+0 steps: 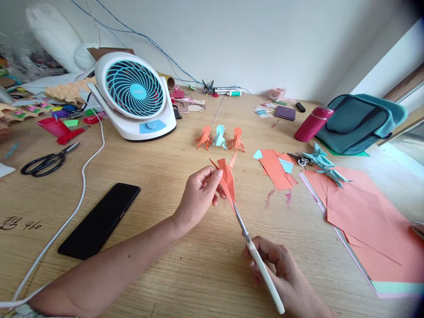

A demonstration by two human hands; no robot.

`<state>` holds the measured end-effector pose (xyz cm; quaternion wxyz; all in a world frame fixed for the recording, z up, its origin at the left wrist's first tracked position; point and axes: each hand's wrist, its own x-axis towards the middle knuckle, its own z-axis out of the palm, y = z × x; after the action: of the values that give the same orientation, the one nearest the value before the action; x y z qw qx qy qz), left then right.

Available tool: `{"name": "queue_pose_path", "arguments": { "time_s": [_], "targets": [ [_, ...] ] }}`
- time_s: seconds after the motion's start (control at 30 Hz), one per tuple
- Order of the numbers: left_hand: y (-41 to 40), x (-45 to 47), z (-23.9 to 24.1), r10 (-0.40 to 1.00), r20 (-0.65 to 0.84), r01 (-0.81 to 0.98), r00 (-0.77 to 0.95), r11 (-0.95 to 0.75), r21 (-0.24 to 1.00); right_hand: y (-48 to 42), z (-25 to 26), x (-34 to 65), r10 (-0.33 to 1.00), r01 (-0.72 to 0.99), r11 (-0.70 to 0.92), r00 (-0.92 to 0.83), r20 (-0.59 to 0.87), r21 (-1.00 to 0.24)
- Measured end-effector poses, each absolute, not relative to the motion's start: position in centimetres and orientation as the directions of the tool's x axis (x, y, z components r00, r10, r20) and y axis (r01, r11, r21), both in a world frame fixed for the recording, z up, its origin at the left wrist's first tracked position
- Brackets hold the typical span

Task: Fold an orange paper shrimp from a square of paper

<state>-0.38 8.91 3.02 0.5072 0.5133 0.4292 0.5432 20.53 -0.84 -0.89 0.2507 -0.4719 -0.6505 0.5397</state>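
Observation:
Pinched between the thumb and fingers of my left hand (202,190) is an orange folded-paper figure (227,180), with pointed flaps at its top and a tapered lower end. My right hand (278,269) grips white-handled scissors (265,271). Their blades point up and away and meet the lower tip of the orange paper; whether the blades are parted is hard to make out. Beyond my hands stand finished-looking folded figures in a row: an orange one (204,137) at left, a light blue one (219,136) in the middle and another orange one (237,138) at right.
A black phone (99,221) and black-handled scissors (49,162) lie left, near a white cable (82,185) and a fan (135,92). Right are paper scraps (276,170), orange sheets (367,216), blue folded figures (326,165), a pink bottle (313,123) and a teal bag (354,126).

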Motion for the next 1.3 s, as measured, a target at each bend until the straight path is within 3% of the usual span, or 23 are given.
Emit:
{"name": "queue_pose_path", "arguments": {
  "time_s": [0.17,0.3,0.37,0.47,0.63,0.73,0.8,0.83,0.9,0.97,1.03,1.1,1.17,1.3],
  "targets": [
    [9.8,-0.6,2.3,1.000,0.031,-0.220,0.001,-0.029,0.975,0.6,-0.8,23.2,0.912,0.655,0.221,-0.402,-0.085,-0.723],
    [10.0,-0.4,2.1,0.998,-0.024,-0.282,0.054,0.038,0.959,2.8,-1.7,25.9,0.933,0.866,0.358,-0.347,0.095,-0.348],
    [9.9,-0.3,2.2,0.994,-0.047,-0.294,0.101,0.075,0.953,3.6,-2.0,27.3,0.934,0.920,0.347,-0.321,0.158,-0.183],
    [9.7,-0.2,2.2,0.970,-0.122,-0.343,0.209,0.189,0.920,4.1,-2.1,29.2,0.941,0.954,0.296,-0.285,0.181,-0.038],
    [9.3,-0.2,2.0,0.921,-0.196,-0.370,0.337,0.322,0.871,4.5,-2.3,31.5,0.953,0.973,0.226,-0.229,0.200,0.035],
    [9.1,0.0,1.8,0.864,-0.241,-0.380,0.441,0.423,0.823,4.5,-1.8,31.2,0.942,0.974,0.227,-0.224,0.250,0.017],
    [8.6,0.4,1.7,0.814,-0.276,-0.350,0.511,0.490,0.798,4.1,-1.1,29.8,0.921,0.971,0.231,-0.198,0.335,-0.061],
    [8.3,0.6,1.6,0.783,-0.292,-0.326,0.549,0.523,0.788,3.8,-0.7,28.8,0.918,0.951,0.258,-0.188,0.348,-0.167],
    [7.3,1.2,1.4,0.716,-0.316,-0.281,0.622,0.581,0.764,3.1,0.0,26.4,0.940,0.816,0.287,-0.140,0.311,-0.502],
    [6.3,1.8,1.2,0.645,-0.326,-0.240,0.691,0.630,0.739,2.5,0.4,24.1,0.960,0.526,0.278,-0.187,0.209,-0.804],
    [5.3,2.3,0.9,0.582,-0.329,-0.204,0.744,0.667,0.716,2.1,0.4,22.3,0.967,0.218,0.121,-0.246,0.065,-0.968],
    [4.6,2.6,0.7,0.540,-0.330,-0.185,0.774,0.692,0.698,1.9,0.4,21.3,0.958,-0.029,-0.004,-0.287,0.004,-1.000],
    [4.2,2.9,0.6,0.526,-0.339,-0.177,0.780,0.705,0.687,1.7,0.3,20.9,0.950,-0.147,-0.052,-0.313,-0.004,-0.988],
    [4.0,3.2,0.6,0.639,-0.348,-0.186,0.686,0.616,0.765,1.7,0.4,21.3,0.972,-0.126,-0.050,-0.235,-0.019,-0.991]
  ]
}}
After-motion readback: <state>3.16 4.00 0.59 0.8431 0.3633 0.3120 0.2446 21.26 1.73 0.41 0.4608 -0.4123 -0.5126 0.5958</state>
